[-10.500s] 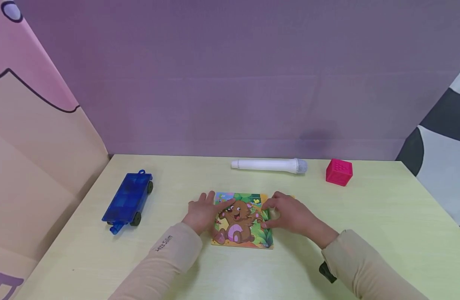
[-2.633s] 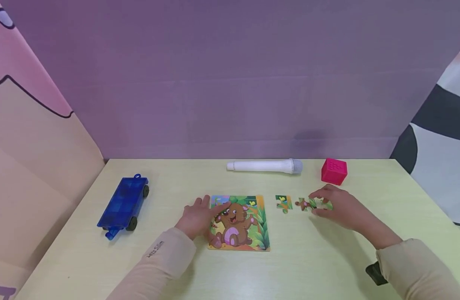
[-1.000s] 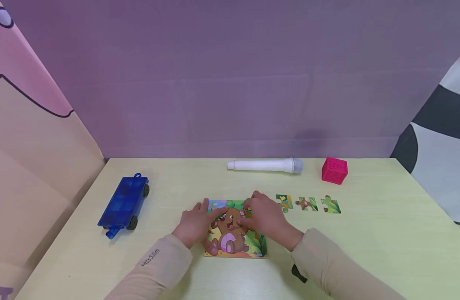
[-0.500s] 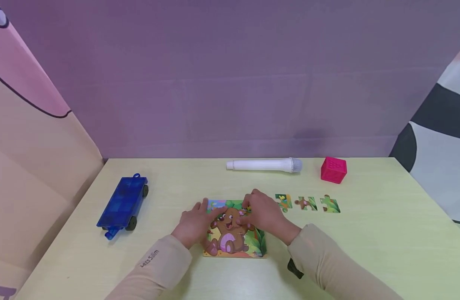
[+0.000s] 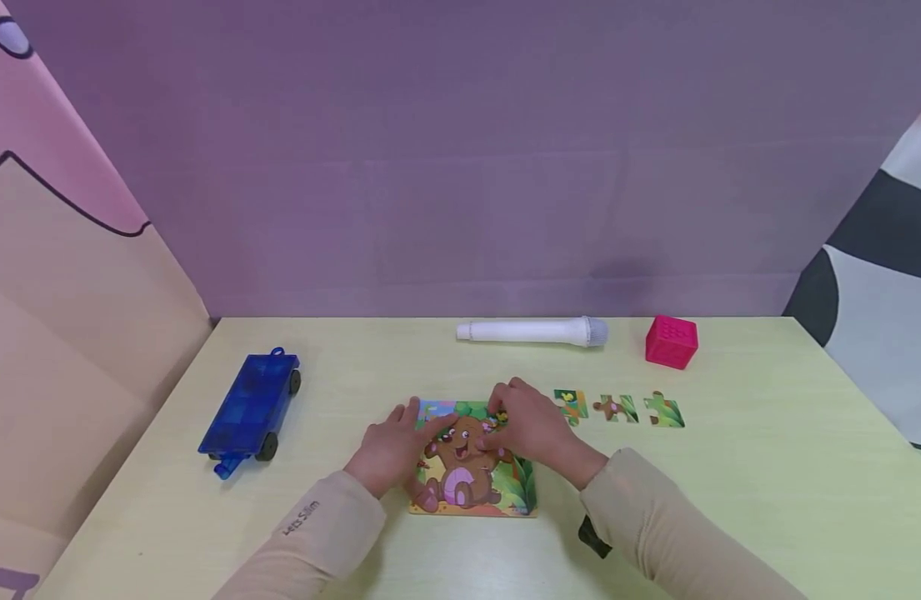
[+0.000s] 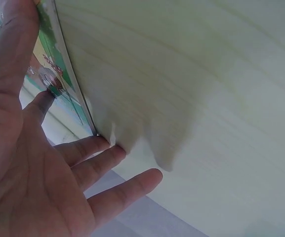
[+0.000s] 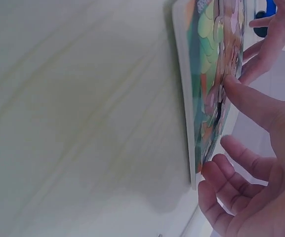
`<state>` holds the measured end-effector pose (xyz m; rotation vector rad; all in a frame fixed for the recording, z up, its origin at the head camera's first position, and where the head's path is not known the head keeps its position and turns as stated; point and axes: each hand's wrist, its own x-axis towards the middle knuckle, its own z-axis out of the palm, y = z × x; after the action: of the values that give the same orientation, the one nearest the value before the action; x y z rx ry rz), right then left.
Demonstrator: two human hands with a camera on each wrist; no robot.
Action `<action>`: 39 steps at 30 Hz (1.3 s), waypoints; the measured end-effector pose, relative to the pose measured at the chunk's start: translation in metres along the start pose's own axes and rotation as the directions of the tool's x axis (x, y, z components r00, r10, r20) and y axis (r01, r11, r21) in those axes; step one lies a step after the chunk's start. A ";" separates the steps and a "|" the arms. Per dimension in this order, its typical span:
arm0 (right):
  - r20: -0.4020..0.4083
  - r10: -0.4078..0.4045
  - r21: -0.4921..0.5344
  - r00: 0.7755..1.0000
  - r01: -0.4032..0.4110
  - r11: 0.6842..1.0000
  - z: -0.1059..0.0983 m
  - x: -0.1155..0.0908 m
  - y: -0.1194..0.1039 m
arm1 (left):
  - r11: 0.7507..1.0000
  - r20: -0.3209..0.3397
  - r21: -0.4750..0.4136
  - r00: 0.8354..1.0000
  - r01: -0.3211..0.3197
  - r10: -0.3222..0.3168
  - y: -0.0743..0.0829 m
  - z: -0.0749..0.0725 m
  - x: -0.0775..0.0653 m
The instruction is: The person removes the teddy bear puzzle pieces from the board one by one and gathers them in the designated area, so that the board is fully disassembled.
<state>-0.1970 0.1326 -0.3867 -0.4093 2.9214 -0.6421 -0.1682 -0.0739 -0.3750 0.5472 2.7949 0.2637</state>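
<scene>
A jigsaw puzzle (image 5: pixel 460 483) with a bear picture lies flat on the table in the head view. My left hand (image 5: pixel 391 446) rests at its left side, thumb laid over the picture and the other fingers stretched toward the far left corner. In the left wrist view those fingers (image 6: pixel 98 165) are spread beside the puzzle's edge. My right hand (image 5: pixel 535 427) is over the upper right part, thumb and index finger pinching a puzzle piece (image 5: pixel 493 423) by the bear's ear. A dark gap shows beside the right thumb (image 7: pixel 251 101) in the right wrist view.
Three loose puzzle pieces lie in a row right of the puzzle: one with a duck (image 5: pixel 572 403), one with a paw (image 5: pixel 616 407), a leafy one (image 5: pixel 664 410). A white microphone (image 5: pixel 531 332) and red cube (image 5: pixel 671 342) are behind. A blue wheeled cart (image 5: pixel 252 407) stands left.
The leafy piece was set down at the row's right end, and my right hand came back left to the puzzle. Over the last second both hands have hardly moved.
</scene>
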 end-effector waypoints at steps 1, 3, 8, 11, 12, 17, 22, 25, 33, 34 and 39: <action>0.001 0.002 0.001 1.000 -0.002 1.000 0.000 0.000 0.000 | 1.000 0.000 -0.004 1.000 -0.002 0.002 0.000 0.000 0.000; 0.007 0.004 -0.001 1.000 -0.004 1.000 -0.001 0.000 0.000 | 1.000 0.000 -0.016 1.000 -0.001 0.001 0.001 0.000 0.000; 0.017 -0.017 -0.010 1.000 0.018 1.000 0.001 0.000 0.002 | 1.000 0.006 -0.020 1.000 0.004 -0.004 0.001 0.000 -0.001; 0.015 -0.028 -0.008 0.999 0.028 1.000 0.002 0.000 0.003 | 1.000 0.006 -0.009 1.000 0.006 -0.006 0.001 0.000 0.000; 0.016 -0.032 -0.006 0.999 0.032 0.999 0.002 0.000 0.003 | 1.000 0.004 -0.004 1.000 0.005 -0.005 0.001 0.000 0.000; 0.023 -0.040 0.005 0.999 0.040 0.999 0.002 0.001 0.003 | 1.000 0.004 0.027 1.000 0.011 -0.011 0.001 0.001 0.001; 0.039 -0.029 0.014 0.999 0.029 0.999 0.001 0.003 0.002 | 0.999 0.013 0.024 0.999 0.029 -0.030 0.002 0.000 0.002; 0.041 -0.032 0.025 0.999 0.031 0.999 0.000 0.004 0.002 | 0.999 0.013 0.021 0.999 0.030 -0.030 0.003 -0.001 0.001; 0.051 -0.039 0.031 0.998 0.038 0.999 -0.002 0.006 0.006 | 0.999 0.016 0.020 0.999 0.036 -0.037 0.002 0.001 0.002; 0.053 -0.041 0.026 0.998 0.040 0.999 -0.002 0.006 0.007 | 0.999 0.017 0.015 0.999 0.040 -0.040 0.002 0.001 0.002; 0.050 -0.066 -0.009 0.997 0.067 0.998 -0.003 0.007 0.008 | 0.999 0.010 0.009 0.999 0.043 -0.043 0.001 0.001 0.002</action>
<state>-0.2061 0.1389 -0.3883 -0.5180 2.8762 -0.6160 -0.1697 -0.0717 -0.3758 0.4883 2.7962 0.2386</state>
